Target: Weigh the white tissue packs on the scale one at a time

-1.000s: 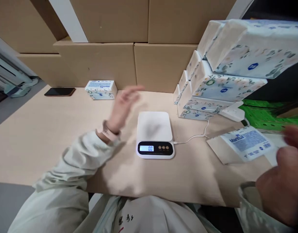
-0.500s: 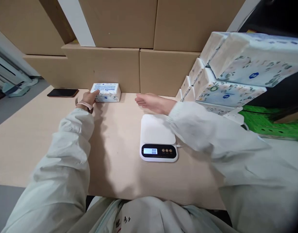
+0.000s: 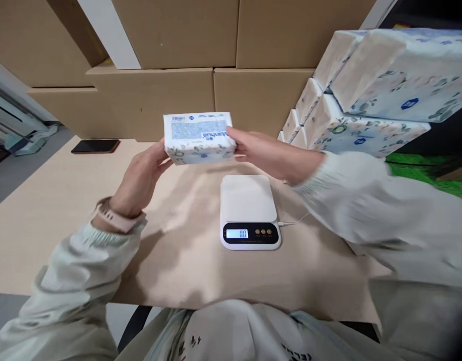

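A tissue pack (image 3: 199,138) with blue print and a floral edge is held up off the table, between both hands. My left hand (image 3: 143,173), with a pink band at its wrist, grips the pack's left end. At the right end, my right hand (image 3: 266,150) has its fingers and thumb closed on the pack. Below and to the right of the pack, a white scale (image 3: 248,200) lies on the table with nothing on its plate; its display (image 3: 237,233) reads 0.0.
Cardboard boxes (image 3: 159,100) line the table's back edge. A dark phone (image 3: 95,146) lies at the back left. More tissue packs (image 3: 370,130) are stacked at the right, beside a green crate (image 3: 415,168). A thin cable (image 3: 295,220) leaves the scale's right side.
The tissue pack has been lifted from the table and brought right, toward the camera. My right hand has taken hold of its right end, while my left hand still grips the left.
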`<state>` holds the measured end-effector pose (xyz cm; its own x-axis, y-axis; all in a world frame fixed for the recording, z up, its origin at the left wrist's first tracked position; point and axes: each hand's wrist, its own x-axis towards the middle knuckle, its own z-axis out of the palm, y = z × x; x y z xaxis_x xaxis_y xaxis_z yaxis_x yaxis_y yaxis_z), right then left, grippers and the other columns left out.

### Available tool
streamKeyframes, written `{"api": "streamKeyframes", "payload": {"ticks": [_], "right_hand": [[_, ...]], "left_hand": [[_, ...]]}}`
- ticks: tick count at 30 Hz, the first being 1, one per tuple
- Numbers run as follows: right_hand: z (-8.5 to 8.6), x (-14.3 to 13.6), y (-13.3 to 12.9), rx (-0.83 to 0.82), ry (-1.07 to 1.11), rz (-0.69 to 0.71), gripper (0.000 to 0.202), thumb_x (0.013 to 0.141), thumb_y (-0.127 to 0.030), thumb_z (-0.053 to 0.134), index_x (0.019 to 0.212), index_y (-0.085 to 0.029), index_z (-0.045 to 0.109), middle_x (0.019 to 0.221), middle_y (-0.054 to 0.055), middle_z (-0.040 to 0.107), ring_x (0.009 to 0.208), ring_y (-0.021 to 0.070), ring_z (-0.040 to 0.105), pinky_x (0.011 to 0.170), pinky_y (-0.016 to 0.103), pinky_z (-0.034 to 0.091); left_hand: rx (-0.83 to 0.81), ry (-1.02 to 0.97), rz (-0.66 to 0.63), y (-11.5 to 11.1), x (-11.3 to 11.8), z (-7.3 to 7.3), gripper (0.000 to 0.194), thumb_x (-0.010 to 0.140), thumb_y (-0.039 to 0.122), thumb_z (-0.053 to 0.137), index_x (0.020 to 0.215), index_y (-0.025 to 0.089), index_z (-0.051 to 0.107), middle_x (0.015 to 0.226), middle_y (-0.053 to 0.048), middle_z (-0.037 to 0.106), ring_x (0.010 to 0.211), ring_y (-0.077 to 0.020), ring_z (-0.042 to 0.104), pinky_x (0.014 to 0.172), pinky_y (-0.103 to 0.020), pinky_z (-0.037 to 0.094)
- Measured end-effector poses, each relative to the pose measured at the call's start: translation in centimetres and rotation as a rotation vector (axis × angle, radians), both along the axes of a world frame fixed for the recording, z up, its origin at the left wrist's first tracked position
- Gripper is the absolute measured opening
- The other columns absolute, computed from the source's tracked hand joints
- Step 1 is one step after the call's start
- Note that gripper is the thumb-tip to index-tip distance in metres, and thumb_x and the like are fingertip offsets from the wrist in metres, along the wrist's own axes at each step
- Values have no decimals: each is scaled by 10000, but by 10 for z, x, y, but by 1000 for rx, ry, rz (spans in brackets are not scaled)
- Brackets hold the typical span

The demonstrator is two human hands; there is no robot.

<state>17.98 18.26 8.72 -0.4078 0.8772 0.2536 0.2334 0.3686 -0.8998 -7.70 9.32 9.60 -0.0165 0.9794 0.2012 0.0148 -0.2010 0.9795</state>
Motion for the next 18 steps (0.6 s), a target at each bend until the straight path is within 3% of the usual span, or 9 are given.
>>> {"api": "streamKeyframes", "payload": {"ticks": [3, 5, 7, 10, 12, 14, 18], "right_hand": [[14, 66, -67, -190, -63, 110, 519, 1029, -701, 527, 1298, -330, 770, 1214, 32, 831, 1143, 301, 755, 1072, 574, 611], [11, 94, -104, -332, -72, 55, 510, 1036, -702, 509, 1288, -361, 792, 1242, 23, 829, 1182, 317, 759, 1091, 590, 611], [0, 109, -126, -447, -81, -53, 521, 1017, -730, 518, 1292, -386, 797, 1289, 16, 816, 1244, 340, 745, 1149, 633, 576], [-19, 116, -134, -506, -63, -131, 542, 995, -758, 534, 1354, -422, 761, 1449, -16, 742, 1373, 353, 681, 1262, 685, 468], [-31, 116, -135, -465, -39, -123, 543, 1016, -739, 511, 1423, -439, 711, 1548, -37, 672, 1464, 340, 617, 1304, 675, 424], [-45, 115, -139, -356, -35, -181, 539, 1043, -699, 492, 1489, -441, 653, 1606, -38, 622, 1523, 323, 565, 1315, 652, 422], [-82, 116, -156, 125, -39, -404, 556, 1091, -545, 480, 1630, -408, 488, 1688, 14, 534, 1543, 315, 536, 1301, 632, 431]], "left_hand": [[58, 120, -187, -41, 25, 3, 598, 1003, 639, 687, 1434, 229, 741, 1607, -76, 597, 1579, -425, 453, 1339, -627, 354], [-24, 194, -277, -57, 41, -7, 592, 1049, 631, 615, 1523, 282, 671, 1677, -37, 516, 1625, -394, 391, 1361, -628, 326], [-99, 222, -363, -62, 55, -21, 585, 1079, 612, 565, 1580, 312, 609, 1712, -13, 461, 1644, -369, 361, 1369, -625, 315], [-123, 215, -448, -61, 66, -45, 589, 1091, 603, 540, 1617, 337, 559, 1720, 4, 442, 1635, -351, 381, 1370, -618, 316], [-107, 230, -423, -59, 66, -59, 601, 1090, 598, 547, 1633, 342, 536, 1716, -5, 450, 1628, -346, 397, 1377, -623, 294], [-73, 261, -315, -60, 63, -72, 615, 1087, 600, 555, 1643, 341, 521, 1716, -25, 452, 1632, -346, 391, 1379, -637, 275], [101, 247, -41, -69, 55, -97, 580, 1111, 559, 526, 1651, 351, 501, 1743, -49, 412, 1636, -335, 386, 1348, -634, 343]]}}
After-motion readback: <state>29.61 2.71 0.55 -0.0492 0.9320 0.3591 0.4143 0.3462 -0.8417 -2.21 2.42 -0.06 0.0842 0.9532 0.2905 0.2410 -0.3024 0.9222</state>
